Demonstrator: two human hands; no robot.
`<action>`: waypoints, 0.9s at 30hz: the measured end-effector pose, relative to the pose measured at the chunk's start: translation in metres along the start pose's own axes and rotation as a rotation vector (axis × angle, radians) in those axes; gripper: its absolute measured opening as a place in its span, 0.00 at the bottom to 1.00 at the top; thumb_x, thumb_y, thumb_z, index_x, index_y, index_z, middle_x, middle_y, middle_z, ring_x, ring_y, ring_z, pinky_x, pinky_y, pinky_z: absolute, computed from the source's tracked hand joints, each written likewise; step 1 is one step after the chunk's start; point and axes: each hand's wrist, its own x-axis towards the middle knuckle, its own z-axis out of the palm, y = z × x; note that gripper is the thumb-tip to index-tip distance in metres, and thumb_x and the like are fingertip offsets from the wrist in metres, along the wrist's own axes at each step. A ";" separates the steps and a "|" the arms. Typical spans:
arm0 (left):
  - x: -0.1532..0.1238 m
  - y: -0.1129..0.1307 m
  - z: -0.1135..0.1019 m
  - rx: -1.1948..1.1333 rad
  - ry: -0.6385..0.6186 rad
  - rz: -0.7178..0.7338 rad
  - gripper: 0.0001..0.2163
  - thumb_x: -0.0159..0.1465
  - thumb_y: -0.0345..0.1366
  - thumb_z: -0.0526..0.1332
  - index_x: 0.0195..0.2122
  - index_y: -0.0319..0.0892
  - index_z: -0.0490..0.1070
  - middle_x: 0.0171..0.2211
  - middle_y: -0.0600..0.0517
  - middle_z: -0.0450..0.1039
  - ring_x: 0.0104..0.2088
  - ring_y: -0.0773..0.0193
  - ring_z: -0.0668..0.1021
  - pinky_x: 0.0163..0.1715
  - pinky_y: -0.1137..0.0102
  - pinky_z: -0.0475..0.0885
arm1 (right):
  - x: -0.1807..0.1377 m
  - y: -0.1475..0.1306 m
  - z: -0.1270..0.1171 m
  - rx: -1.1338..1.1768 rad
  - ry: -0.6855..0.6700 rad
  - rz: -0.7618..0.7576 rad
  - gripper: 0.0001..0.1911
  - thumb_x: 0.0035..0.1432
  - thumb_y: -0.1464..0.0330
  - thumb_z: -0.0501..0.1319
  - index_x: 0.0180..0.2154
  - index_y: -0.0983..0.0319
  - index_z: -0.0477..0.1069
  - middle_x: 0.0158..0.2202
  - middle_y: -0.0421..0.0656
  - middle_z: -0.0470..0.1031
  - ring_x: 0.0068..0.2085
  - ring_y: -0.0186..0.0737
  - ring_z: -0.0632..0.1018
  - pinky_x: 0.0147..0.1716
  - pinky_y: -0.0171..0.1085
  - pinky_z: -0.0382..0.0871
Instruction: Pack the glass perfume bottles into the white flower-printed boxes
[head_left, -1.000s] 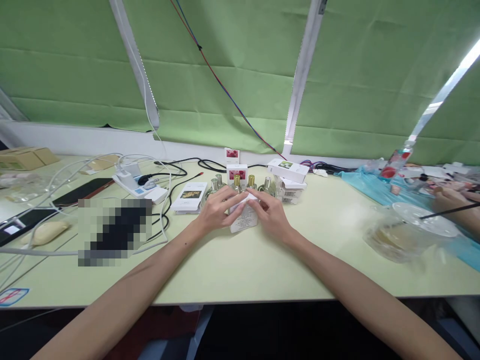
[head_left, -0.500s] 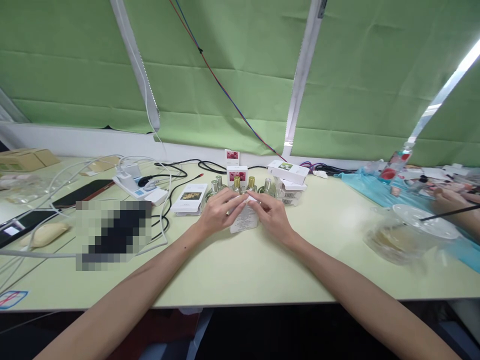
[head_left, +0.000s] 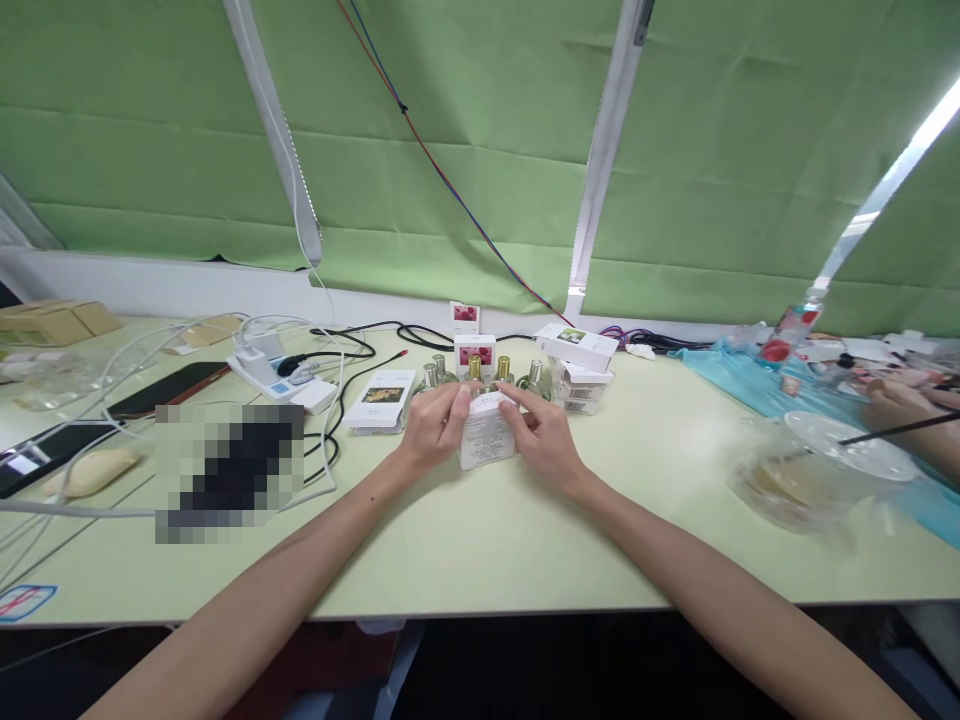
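Between my two hands a small white printed carton point(head_left: 487, 437) stands upright on the table, its text side facing me. My left hand point(head_left: 436, 420) is closed on its left side, thumb near the top edge. On the other side my right hand point(head_left: 546, 432) grips it, thumb at the top right corner. Right behind the carton are several small glass bottles with gold caps point(head_left: 504, 368) and silver caps point(head_left: 430, 376); my fingers hide parts of them. A white box with a pink flower picture point(head_left: 475, 353) rises behind the bottles.
Left of my hands lies a white box with a yellow flower picture point(head_left: 381, 398); stacked white boxes point(head_left: 581, 385) sit to the right. A power strip point(head_left: 262, 370) and cables are at left. A plastic-lidded cup point(head_left: 795, 480) stands at right, near another person's hand point(head_left: 900, 405).
My left hand has drawn back from over the carton's top to its left side, the fingers curling in. The carton's top now shows. My right hand has barely moved.
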 end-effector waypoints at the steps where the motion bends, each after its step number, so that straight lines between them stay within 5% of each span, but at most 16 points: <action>1: 0.000 0.001 0.000 0.008 0.000 -0.021 0.18 0.73 0.34 0.48 0.38 0.37 0.78 0.32 0.47 0.82 0.28 0.66 0.80 0.28 0.72 0.71 | 0.000 0.000 0.000 0.003 0.006 0.000 0.22 0.67 0.55 0.57 0.55 0.58 0.77 0.50 0.50 0.80 0.35 0.42 0.78 0.28 0.41 0.73; 9: 0.004 0.007 -0.005 0.004 -0.040 -0.092 0.12 0.68 0.36 0.53 0.34 0.40 0.75 0.18 0.57 0.68 0.16 0.71 0.65 0.20 0.73 0.62 | 0.000 0.003 0.002 0.009 0.016 0.005 0.22 0.67 0.54 0.57 0.55 0.57 0.77 0.50 0.49 0.80 0.29 0.38 0.75 0.26 0.40 0.72; 21: 0.008 0.007 -0.006 -0.202 -0.166 -0.259 0.07 0.62 0.35 0.54 0.36 0.41 0.70 0.20 0.58 0.65 0.19 0.69 0.63 0.22 0.72 0.60 | 0.006 -0.001 -0.001 0.268 -0.035 0.267 0.22 0.60 0.54 0.62 0.50 0.59 0.79 0.42 0.45 0.82 0.18 0.30 0.70 0.15 0.35 0.66; 27: 0.009 0.009 -0.008 -0.298 -0.237 -0.321 0.07 0.63 0.37 0.54 0.38 0.42 0.68 0.19 0.59 0.62 0.19 0.68 0.62 0.21 0.72 0.57 | 0.011 -0.001 -0.002 0.341 -0.030 0.373 0.21 0.57 0.58 0.64 0.51 0.59 0.80 0.26 0.40 0.77 0.18 0.32 0.69 0.15 0.34 0.64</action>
